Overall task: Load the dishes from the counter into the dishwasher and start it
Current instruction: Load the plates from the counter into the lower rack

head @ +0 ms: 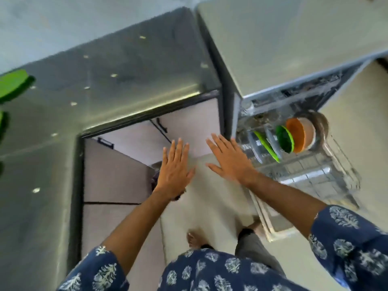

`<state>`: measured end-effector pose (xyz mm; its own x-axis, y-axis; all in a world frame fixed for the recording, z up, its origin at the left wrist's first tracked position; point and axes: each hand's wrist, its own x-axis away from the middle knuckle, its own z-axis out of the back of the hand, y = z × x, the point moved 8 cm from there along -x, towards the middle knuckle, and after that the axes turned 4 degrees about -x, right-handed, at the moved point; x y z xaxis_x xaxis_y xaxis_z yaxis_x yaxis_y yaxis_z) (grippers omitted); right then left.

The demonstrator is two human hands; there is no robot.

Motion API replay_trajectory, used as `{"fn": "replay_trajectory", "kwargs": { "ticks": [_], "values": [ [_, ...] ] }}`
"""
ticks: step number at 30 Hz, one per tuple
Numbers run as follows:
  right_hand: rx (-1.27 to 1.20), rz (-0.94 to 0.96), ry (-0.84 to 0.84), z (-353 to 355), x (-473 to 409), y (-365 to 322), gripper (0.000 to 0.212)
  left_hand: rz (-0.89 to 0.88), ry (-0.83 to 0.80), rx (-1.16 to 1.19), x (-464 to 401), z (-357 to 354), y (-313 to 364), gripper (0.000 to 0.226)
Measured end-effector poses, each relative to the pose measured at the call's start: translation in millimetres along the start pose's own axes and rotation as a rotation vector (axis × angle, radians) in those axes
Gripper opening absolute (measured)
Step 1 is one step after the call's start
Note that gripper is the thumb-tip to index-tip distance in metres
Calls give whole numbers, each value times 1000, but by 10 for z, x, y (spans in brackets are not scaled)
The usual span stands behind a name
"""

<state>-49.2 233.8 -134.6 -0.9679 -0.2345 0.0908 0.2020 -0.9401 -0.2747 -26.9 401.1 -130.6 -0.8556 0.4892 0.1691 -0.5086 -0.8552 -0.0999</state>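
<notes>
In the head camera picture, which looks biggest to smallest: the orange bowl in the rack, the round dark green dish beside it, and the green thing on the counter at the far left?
1. Orange bowl: largest as seen.
2. Green thing on the counter: cut off by the picture's edge, so its full size is unknown; it may really be bigger.
3. Dark green dish: smallest, seen partly edge-on.

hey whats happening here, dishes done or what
A person is partway through loading a dishwasher. Both the left hand and the right hand are open and hold nothing, spread out in the air above the floor. The pulled-out rack already holds an orange bowl, a dark green bowl and a light green plate standing on edge. Something green lies on the steel counter at the left edge, too cut off to identify.
</notes>
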Motion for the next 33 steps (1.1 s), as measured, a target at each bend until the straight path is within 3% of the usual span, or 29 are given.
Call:
{"fn": "replay_trajectory", "kwargs": {
  "ticks": [9,16,21,28,33],
  "values": [
    [125,276,97,846,-1048,-2005,76,375,152,-2,1059,657,-2245,81],
    [172,507,125,1055,-1782,-3168,71,673,218,103,1896,650,-3374,77],
    [129,673,77,865,-2330,-4084,67,915,189,158,2551,286,-4044,76],
    [160,946,-45,319,-3169,-5329,63,1175,19,204,2953,-388,-4761,81],
    [17,999,-274,-193,-3815,-6066,59,1245,33,291,2801,-816,-4963,86]
  ]
}}
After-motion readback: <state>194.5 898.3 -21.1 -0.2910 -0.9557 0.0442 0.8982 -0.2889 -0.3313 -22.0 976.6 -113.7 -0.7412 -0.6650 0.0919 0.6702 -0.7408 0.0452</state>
